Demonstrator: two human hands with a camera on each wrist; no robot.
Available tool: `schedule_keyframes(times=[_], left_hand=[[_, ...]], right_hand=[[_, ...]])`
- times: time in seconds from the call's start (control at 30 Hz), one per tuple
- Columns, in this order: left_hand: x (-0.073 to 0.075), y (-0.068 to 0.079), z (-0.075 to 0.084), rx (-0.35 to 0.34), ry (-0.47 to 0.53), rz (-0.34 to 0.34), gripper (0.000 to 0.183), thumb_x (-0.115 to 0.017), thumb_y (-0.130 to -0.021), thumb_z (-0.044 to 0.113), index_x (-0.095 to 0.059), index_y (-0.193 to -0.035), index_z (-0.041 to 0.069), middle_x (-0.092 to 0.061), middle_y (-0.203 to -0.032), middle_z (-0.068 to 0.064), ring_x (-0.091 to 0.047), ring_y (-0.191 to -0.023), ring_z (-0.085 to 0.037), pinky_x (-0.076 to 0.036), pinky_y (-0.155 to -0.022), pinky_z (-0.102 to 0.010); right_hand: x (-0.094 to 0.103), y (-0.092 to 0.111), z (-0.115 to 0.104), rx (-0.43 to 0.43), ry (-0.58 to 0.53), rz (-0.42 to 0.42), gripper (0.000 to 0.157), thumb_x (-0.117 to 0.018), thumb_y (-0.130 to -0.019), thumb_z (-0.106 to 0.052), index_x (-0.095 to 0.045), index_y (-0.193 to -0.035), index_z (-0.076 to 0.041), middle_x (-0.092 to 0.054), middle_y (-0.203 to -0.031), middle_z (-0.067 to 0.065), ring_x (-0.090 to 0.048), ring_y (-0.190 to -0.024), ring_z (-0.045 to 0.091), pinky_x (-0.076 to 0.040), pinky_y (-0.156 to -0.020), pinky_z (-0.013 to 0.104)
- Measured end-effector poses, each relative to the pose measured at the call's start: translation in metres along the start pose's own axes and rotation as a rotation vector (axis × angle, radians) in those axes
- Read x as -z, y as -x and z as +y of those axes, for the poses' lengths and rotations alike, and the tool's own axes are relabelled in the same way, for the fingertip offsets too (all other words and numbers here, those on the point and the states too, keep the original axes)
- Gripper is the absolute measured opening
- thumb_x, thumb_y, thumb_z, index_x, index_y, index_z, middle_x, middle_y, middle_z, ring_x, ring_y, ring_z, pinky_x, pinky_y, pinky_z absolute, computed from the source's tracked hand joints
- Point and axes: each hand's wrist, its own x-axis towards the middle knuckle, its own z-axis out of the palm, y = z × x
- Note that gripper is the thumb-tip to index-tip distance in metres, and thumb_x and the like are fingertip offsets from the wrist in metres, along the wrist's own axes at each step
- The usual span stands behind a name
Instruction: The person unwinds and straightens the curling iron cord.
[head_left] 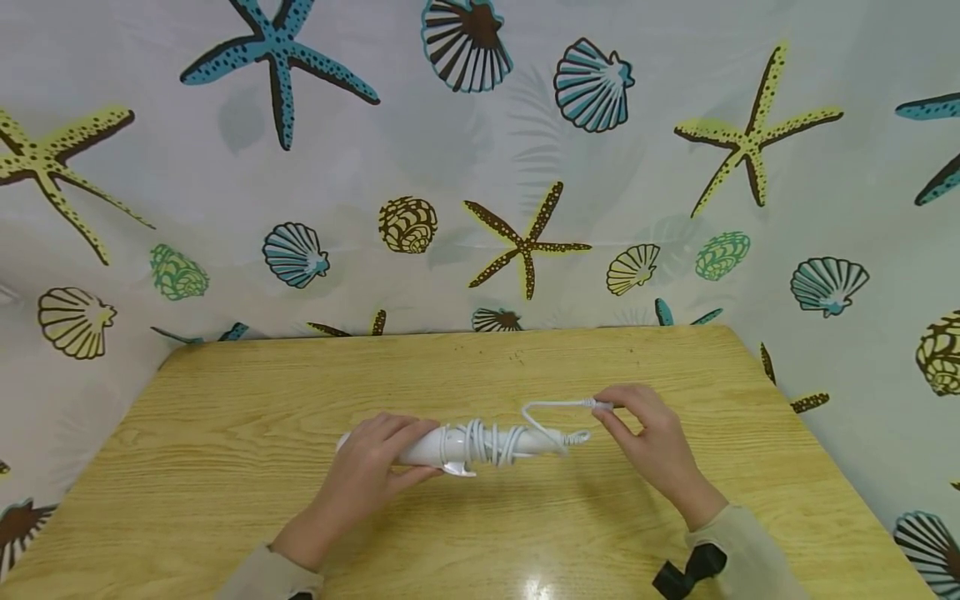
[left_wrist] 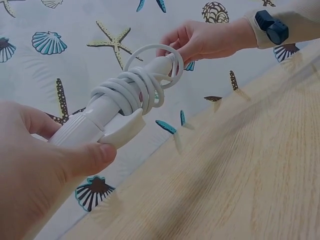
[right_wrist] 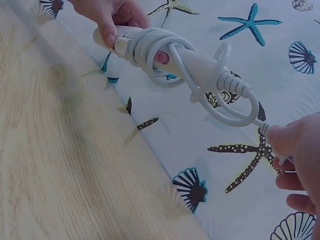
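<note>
The white curling iron (head_left: 423, 448), as its lever (head_left: 457, 470) and barrel shape suggest, is in your left hand (head_left: 367, 467), raised above the wooden table (head_left: 225, 467) and lying nearly level across the middle of your view. You grip it near one end, thumb on the near side and fingers curled over the far side; that probably steadies the body and leaves the wrapped part free. Loops of white cord (head_left: 487, 440) circle the other half, and the cord leaves through a ribbed sleeve (head_left: 576, 437) at the tip. Your right hand (head_left: 651, 433) pinches the cord's plug end (head_left: 591, 403) between thumb and fingers, apart from the loops, likely so this loose length stays clear of them. Behind the table hangs seashell-and-starfish fabric (head_left: 645, 183).
</note>
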Motion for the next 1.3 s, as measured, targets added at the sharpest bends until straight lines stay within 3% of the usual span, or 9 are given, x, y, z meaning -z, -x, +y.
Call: schedule_keyframes(times=[0.37, 0.9, 1.13, 1.3], left_hand=[[0.000, 0.001, -0.001, 0.028, -0.014, -0.005, 0.057, -0.086, -0.062, 0.028, -0.066, -0.112, 0.011, -0.064, -0.098, -0.005, -0.059, -0.087, -0.021, -0.050, -0.071, -0.040], [0.001, 0.002, -0.002, 0.097, -0.066, -0.003, 0.055, -0.086, -0.062, 0.028, -0.066, -0.111, 0.013, -0.064, -0.097, -0.005, -0.059, -0.089, -0.022, -0.050, -0.072, -0.039], [0.003, 0.002, -0.002, 0.115, -0.077, 0.004, 0.055, -0.086, -0.062, 0.028, -0.066, -0.110, 0.012, -0.065, -0.098, -0.006, -0.059, -0.089, -0.023, -0.050, -0.071, -0.039], [0.005, 0.002, -0.004, 0.141, -0.088, 0.011, 0.054, -0.086, -0.063, 0.027, -0.066, -0.111, 0.012, -0.065, -0.098, -0.007, -0.059, -0.088, -0.023, -0.050, -0.071, -0.039]], right_hand=[[0.004, -0.002, -0.003, 0.053, -0.084, 0.073, 0.034, -0.073, -0.070, 0.010, -0.067, -0.100, -0.005, -0.063, -0.099, 0.007, -0.058, -0.086, 0.019, -0.044, -0.079, 0.018], [0.006, -0.001, -0.006, 0.066, -0.186, 0.089, 0.037, -0.071, -0.068, 0.017, -0.066, -0.098, -0.004, -0.062, -0.099, 0.008, -0.057, -0.087, 0.018, -0.046, -0.078, 0.017], [0.018, -0.014, -0.036, 0.098, -0.246, 0.072, 0.037, -0.067, -0.060, 0.028, -0.063, -0.090, 0.005, -0.060, -0.090, 0.018, -0.057, -0.082, 0.027, -0.046, -0.076, 0.018], [0.019, -0.012, -0.033, 0.084, -0.299, 0.071, 0.036, -0.066, -0.062, 0.028, -0.064, -0.090, 0.005, -0.060, -0.091, 0.018, -0.057, -0.084, 0.024, -0.047, -0.077, 0.018]])
